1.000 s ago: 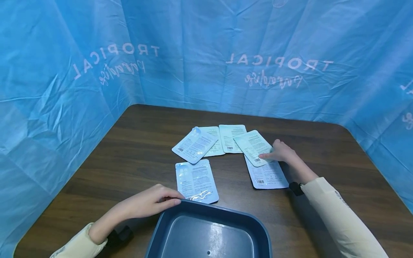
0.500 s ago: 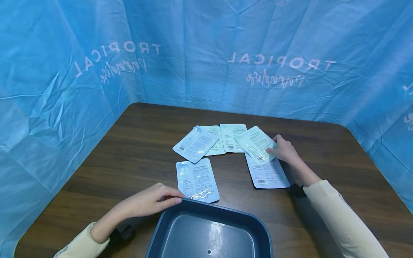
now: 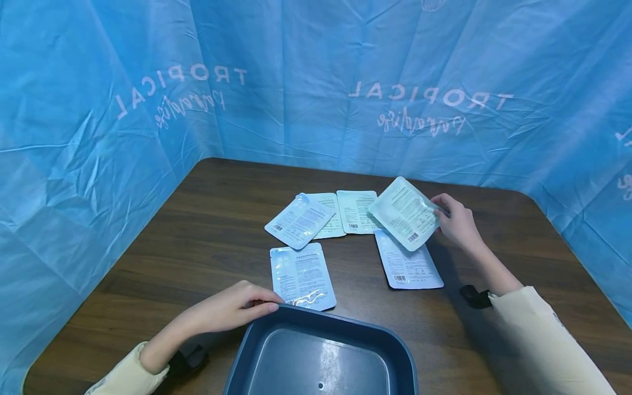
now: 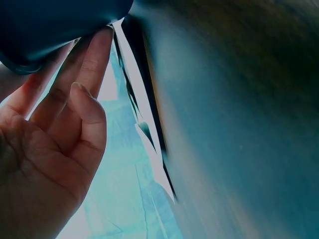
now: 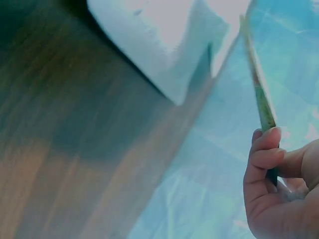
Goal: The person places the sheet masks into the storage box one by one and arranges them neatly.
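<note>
My right hand (image 3: 459, 219) pinches a pale green sheet-mask packet (image 3: 405, 213) by its right edge and holds it raised, tilted, above the table. The right wrist view shows this packet (image 5: 262, 104) edge-on between thumb and fingers. Partly beneath it lies a light blue packet (image 3: 407, 269). At the lower left, my left hand (image 3: 229, 310) grips the far left corner of a dark blue plastic bin (image 3: 340, 322), thumb and fingers about the rim. In the left wrist view, the fingertips of that hand (image 4: 55, 129) reach behind the bin wall (image 4: 60, 25).
Two green packets, the left one (image 3: 331, 219) and the right one (image 3: 357, 211), lie at the back. A blue packet (image 3: 298, 222) overlaps the left one. Another blue packet (image 3: 303, 277) lies just beyond the bin. Blue printed curtains (image 3: 316, 82) hang around the brown table (image 3: 197, 219).
My right hand has taken hold of the green packet, lifted it off the blue one and moved slightly right and away. The left hand stays on the bin rim.
</note>
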`<state>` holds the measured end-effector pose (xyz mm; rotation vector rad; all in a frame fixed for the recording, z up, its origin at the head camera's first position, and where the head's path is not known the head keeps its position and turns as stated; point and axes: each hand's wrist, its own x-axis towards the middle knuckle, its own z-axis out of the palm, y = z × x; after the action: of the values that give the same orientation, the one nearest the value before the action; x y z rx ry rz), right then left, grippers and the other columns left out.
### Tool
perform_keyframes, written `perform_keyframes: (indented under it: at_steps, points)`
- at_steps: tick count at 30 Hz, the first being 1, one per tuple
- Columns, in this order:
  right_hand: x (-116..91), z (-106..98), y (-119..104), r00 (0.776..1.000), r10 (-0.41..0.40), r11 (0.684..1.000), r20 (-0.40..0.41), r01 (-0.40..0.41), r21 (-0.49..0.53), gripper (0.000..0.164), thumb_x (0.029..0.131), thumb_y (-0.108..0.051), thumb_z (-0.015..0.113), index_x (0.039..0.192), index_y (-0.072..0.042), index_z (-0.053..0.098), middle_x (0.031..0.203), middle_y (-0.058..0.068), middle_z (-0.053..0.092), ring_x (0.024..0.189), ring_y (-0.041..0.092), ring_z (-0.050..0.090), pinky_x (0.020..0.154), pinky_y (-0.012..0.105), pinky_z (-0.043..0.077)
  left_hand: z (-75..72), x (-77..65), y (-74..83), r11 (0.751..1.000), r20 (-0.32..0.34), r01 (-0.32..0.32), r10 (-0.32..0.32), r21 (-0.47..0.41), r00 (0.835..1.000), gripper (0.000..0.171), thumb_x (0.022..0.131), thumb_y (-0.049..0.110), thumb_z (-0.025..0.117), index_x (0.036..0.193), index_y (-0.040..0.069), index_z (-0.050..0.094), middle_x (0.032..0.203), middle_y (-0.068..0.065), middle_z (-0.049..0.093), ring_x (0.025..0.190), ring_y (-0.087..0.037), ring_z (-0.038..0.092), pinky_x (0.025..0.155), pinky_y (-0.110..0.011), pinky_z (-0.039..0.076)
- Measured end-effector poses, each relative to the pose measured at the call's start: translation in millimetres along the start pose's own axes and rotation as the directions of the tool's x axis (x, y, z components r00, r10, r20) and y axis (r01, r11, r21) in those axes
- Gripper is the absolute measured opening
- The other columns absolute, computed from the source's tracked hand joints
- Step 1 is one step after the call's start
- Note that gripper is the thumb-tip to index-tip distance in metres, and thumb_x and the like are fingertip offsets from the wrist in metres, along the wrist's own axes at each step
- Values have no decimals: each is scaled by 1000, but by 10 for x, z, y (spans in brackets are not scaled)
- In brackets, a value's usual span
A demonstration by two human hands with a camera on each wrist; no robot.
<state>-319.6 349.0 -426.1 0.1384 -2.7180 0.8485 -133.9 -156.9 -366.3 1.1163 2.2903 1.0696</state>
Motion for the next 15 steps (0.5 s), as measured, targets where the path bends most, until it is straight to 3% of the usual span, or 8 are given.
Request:
perform_keyframes:
  at_steps: [1, 3, 6, 9, 15]
  points:
    - [-15, -38, -16, 1000, 4, 1000, -1, -4, 26, 26, 94, -24, 41, 119, -20, 49, 102, 10, 54, 67, 21, 55, 42, 31, 43, 0, -2, -1, 1000, 0, 1, -1, 0, 1000, 29, 93, 32, 44, 111, 16, 62, 96, 8, 63, 76, -2, 56, 67, -22, 46]
    - [-132, -192, -262, 1000, 11, 997, 19, -12, 77, 27, 94, -24, 42, 119, -18, 49, 99, 12, 55, 67, 23, 55, 43, 37, 43, 0, -4, -1, 1000, -2, 0, 0, -1, 1000, 29, 93, 31, 44, 111, 16, 62, 95, 8, 64, 76, -2, 56, 67, -22, 46]
    - [-414, -505, -911, 996, 18, 989, 91, -31, 142, 27, 94, -18, 43, 120, -11, 47, 95, 16, 55, 68, 27, 55, 45, 38, 45, 0, -8, -1, 1000, -5, 0, 0, 1, 1000, 29, 93, 31, 44, 111, 17, 62, 95, 8, 64, 75, -3, 56, 66, -21, 46]
    - [-688, -722, -1467, 990, -51, 984, 134, 26, 177, 26, 94, -13, 43, 119, -5, 46, 88, 17, 56, 63, 27, 54, 48, 31, 46, 1, -8, -6, 1000, -8, 2, -2, 1, 1000, 29, 93, 31, 44, 111, 17, 62, 96, 8, 63, 75, -3, 56, 66, -21, 46]
    - [-1063, -779, -1955, 966, -183, 953, 183, 128, 275, 24, 91, -8, 49, 115, -7, 49, 85, 12, 60, 54, 19, 54, 42, 27, 43, 4, -3, -7, 1000, -13, 13, -13, -1, 1000, 29, 93, 31, 44, 111, 16, 62, 94, 8, 64, 74, -2, 55, 65, -21, 45]
